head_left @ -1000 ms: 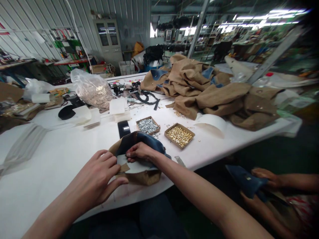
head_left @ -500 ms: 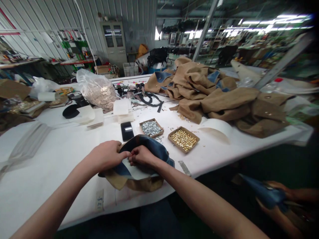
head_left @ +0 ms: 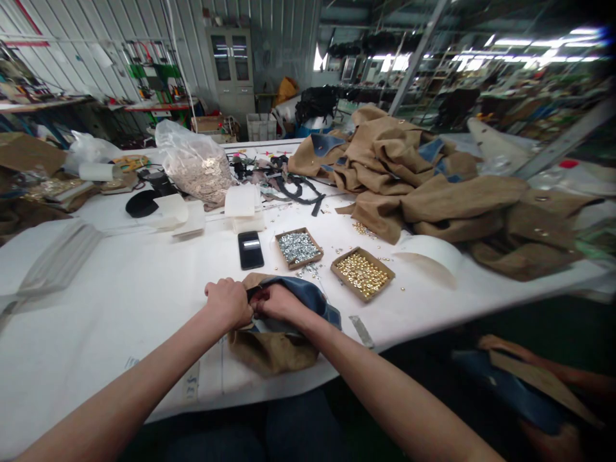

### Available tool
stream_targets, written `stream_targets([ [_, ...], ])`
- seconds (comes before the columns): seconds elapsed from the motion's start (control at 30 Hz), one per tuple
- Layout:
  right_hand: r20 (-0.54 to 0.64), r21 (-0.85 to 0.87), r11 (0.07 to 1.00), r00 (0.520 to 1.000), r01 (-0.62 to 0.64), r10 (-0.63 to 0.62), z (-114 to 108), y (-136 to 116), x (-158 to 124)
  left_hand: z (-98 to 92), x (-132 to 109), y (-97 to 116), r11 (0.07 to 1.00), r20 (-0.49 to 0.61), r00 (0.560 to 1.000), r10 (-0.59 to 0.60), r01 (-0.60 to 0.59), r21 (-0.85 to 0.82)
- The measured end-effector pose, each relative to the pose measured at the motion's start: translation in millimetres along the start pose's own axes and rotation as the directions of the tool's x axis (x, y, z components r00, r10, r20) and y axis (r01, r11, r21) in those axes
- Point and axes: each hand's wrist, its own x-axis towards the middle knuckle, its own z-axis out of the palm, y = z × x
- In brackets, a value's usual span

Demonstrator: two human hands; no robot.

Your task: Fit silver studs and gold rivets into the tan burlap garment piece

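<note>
Left hand (head_left: 230, 305) grips brown-and-blue fabric piece (head_left: 275, 353), most lying toward four o'clock; right hand (head_left: 275, 301) nearer middle, grip unclear.

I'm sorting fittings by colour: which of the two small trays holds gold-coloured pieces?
The right-hand tray, nearer the table's front edge; its pieces are gold-coloured. The other tray, beside the phone, holds silver-coloured ones.

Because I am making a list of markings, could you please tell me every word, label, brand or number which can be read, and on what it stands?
No text reads with certainty.
Handwriting on the tape strip near the front edge: too blurred to quote.
Fainter handwriting on the white table covering: too blurred.
Background sheet: too small.
Phone, fabric piece: no lettering can be made out.
</note>
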Motion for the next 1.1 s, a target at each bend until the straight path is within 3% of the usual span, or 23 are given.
stream_targets([
  [0.27,-0.109,-0.253,0.965,0.989,0.068,-0.098,12,-11,-7,13.6,-12,-16,0.996,0.004,0.997,0.079,-0.079,-0.037],
  [0.53,0.066,0.028,0.99,0.988,-0.141,0.139,-1,-9,3,19.3,-16,-5,0.994,-0.021,1.0,-0.017,0.015,-0.107],
  [0.8,0.075,0.133,0.97,0.978,-0.204,0.196,1,-7,1,23.7,-15,-16,0.982,-0.027,0.999,-0.034,0.029,-0.186],
  [0.97,0.067,0.02,0.989,0.987,-0.145,0.143,-3,-12,-4,32.3,-15,-26,0.98,-0.136,0.99,-0.03,0.002,-0.198],
  [1.1,0.022,-0.144,0.988,0.998,-0.061,0.064,-2,-15,-9,41.4,-2,-46,0.961,-0.081,0.997,0.019,-0.041,-0.275],
])
